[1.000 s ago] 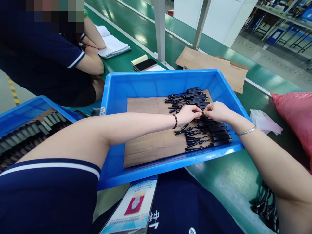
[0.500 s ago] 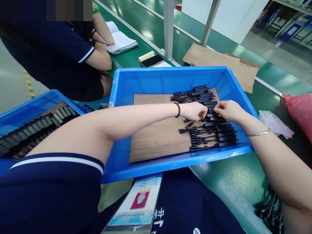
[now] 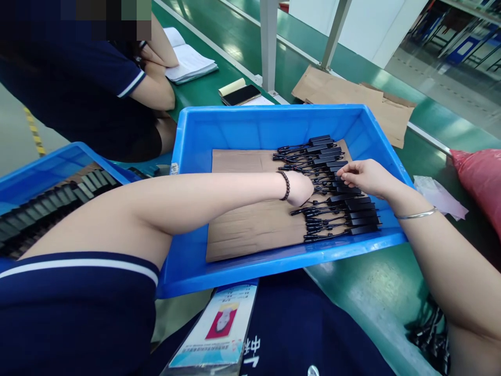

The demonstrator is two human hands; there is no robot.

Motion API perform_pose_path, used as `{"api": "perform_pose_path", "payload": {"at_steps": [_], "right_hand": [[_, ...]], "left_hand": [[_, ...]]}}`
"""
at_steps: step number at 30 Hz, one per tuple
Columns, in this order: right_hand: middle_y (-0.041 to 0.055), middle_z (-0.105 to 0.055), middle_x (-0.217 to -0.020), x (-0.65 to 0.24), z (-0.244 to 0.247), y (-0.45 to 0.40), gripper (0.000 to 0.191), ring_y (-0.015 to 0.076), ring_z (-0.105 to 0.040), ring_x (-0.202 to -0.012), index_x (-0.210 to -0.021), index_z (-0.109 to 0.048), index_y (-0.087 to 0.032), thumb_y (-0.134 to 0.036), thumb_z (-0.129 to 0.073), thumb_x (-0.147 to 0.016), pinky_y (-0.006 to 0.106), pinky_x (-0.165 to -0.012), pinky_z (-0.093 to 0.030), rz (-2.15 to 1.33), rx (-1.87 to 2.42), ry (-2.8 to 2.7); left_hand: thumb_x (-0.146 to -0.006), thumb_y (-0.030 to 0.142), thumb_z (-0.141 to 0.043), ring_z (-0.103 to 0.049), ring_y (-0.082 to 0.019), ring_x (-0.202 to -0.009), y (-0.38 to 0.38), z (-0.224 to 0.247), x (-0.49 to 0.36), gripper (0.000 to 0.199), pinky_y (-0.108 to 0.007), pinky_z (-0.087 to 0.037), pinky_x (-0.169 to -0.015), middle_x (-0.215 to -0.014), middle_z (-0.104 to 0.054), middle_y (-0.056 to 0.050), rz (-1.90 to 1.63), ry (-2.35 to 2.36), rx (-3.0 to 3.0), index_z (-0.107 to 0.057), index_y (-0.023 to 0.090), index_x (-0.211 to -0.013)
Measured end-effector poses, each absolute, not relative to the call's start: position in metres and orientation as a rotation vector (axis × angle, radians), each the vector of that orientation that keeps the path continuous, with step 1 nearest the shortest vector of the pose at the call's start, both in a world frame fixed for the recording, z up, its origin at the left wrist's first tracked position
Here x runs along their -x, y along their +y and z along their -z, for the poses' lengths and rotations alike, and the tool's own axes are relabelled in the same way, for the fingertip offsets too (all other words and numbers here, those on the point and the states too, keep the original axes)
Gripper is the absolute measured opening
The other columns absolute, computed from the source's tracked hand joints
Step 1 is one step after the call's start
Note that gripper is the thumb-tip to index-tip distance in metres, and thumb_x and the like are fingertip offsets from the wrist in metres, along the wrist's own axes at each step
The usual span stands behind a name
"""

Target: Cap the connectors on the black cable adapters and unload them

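Note:
Several black cable adapters [image 3: 360, 215], each a slim box with short leads, lie in a row on a cardboard sheet [image 3: 250, 235] inside the blue bin [image 3: 250, 269]. My left hand [image 3: 300, 189], wearing a beaded bracelet, is lowered over the leads in the middle of the row; its fingers are hidden beneath it. My right hand [image 3: 362, 175], with a silver bangle on the wrist, has its fingertips pinched at the box end of one adapter near the bin's right side. The boxes point right and the leads point left.
A second blue bin [image 3: 84, 151] at left holds rows of similar parts. A person in a dark shirt [image 3: 78, 89] sits beyond it. A phone [image 3: 242, 95], an open notebook [image 3: 191, 62], cardboard [image 3: 352, 96] and a red bag [image 3: 479, 175] surround the bin. More black cables [image 3: 430, 331] lie lower right.
My left hand has moved left from the adapter boxes to their leads and turned its fingers down out of sight. My right hand has shifted slightly left. The view has moved slightly.

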State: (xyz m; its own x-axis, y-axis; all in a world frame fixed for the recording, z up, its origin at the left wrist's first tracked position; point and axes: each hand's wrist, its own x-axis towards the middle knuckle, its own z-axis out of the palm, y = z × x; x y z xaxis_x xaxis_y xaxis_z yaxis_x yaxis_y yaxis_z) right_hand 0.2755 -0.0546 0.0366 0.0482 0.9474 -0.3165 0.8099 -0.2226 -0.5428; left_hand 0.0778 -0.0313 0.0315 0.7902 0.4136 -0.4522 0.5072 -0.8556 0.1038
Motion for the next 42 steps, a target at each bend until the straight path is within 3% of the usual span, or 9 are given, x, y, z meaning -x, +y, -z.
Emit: {"api": "perform_pose_path", "payload": {"at_steps": [6,9,12,16,23,31,42], "right_hand": [[0.0008,-0.063,-0.068,-0.272,-0.038,-0.056,0.009,0.0100,-0.058,-0.058,-0.081,-0.060,-0.017,-0.014,-0.066,-0.075,0.023,-0.059,-0.052,-1.088,1.856,-1.492],[0.0007,-0.061,-0.066,-0.270,-0.039,-0.057,0.009,0.0088,-0.057,-0.059,-0.076,-0.058,-0.016,-0.016,-0.067,-0.076,0.020,-0.057,-0.051,-1.142,1.781,-1.461],[0.0013,-0.060,-0.067,-0.269,-0.038,-0.058,0.008,0.0079,-0.057,-0.060,-0.078,-0.058,-0.014,-0.017,-0.066,-0.077,0.018,-0.055,-0.050,-1.167,1.758,-1.495],[0.0012,-0.059,-0.067,-0.270,-0.035,-0.058,0.007,0.0073,-0.056,-0.058,-0.079,-0.058,-0.014,-0.018,-0.065,-0.079,0.018,-0.054,-0.049,-1.162,1.793,-1.600],[0.0017,-0.062,-0.068,-0.272,-0.029,-0.056,0.004,0.0079,-0.057,-0.057,-0.080,-0.058,-0.015,-0.016,-0.062,-0.080,0.018,-0.052,-0.048,-1.066,1.895,-1.743],[0.0034,-0.062,-0.066,-0.266,-0.029,-0.057,0.006,0.0091,-0.060,-0.061,-0.077,-0.058,-0.014,-0.015,-0.061,-0.081,0.017,-0.055,-0.049,-1.167,1.912,-1.598],[0.0013,-0.055,-0.066,-0.266,-0.025,-0.054,0.014,0.0066,-0.050,-0.053,-0.074,-0.052,-0.015,-0.018,-0.050,-0.088,0.017,-0.048,-0.045,-1.157,2.034,-1.687]], "left_hand": [[-0.070,0.009,-0.059,-0.061,-0.020,-0.078,0.002,-0.040,-0.076,0.016,-0.032,-0.043,-0.080,-0.073,-0.066,-0.003,-0.144,0.723,-2.559,-0.070,0.018,-0.078],[-0.073,0.010,-0.060,-0.062,-0.016,-0.071,-0.001,-0.020,-0.084,0.015,-0.031,-0.049,-0.074,-0.075,-0.065,-0.003,-0.329,0.764,-2.137,-0.065,0.015,-0.087],[-0.079,0.010,-0.055,-0.062,-0.014,-0.069,-0.013,0.001,-0.096,0.010,-0.029,-0.054,-0.063,-0.078,-0.060,-0.003,-0.356,0.778,-1.636,-0.056,0.014,-0.088],[-0.083,0.006,-0.050,-0.064,-0.010,-0.062,-0.024,0.014,-0.107,0.007,-0.029,-0.056,-0.063,-0.077,-0.055,0.000,-0.442,0.798,-1.293,-0.048,0.013,-0.085],[-0.080,0.010,-0.061,-0.063,-0.008,-0.058,-0.021,0.022,-0.109,0.006,-0.022,-0.053,-0.061,-0.075,-0.061,-0.001,-0.557,0.816,-1.281,-0.059,0.011,-0.086],[-0.078,0.013,-0.065,-0.064,-0.010,-0.058,-0.024,0.025,-0.110,0.006,-0.022,-0.053,-0.059,-0.073,-0.064,-0.004,-0.593,0.859,-1.255,-0.062,0.009,-0.082],[-0.074,0.006,-0.063,-0.059,-0.006,-0.062,-0.024,0.027,-0.113,0.002,-0.025,-0.053,-0.068,-0.071,-0.061,-0.001,-0.640,0.740,-1.175,-0.063,0.008,-0.075]]}}
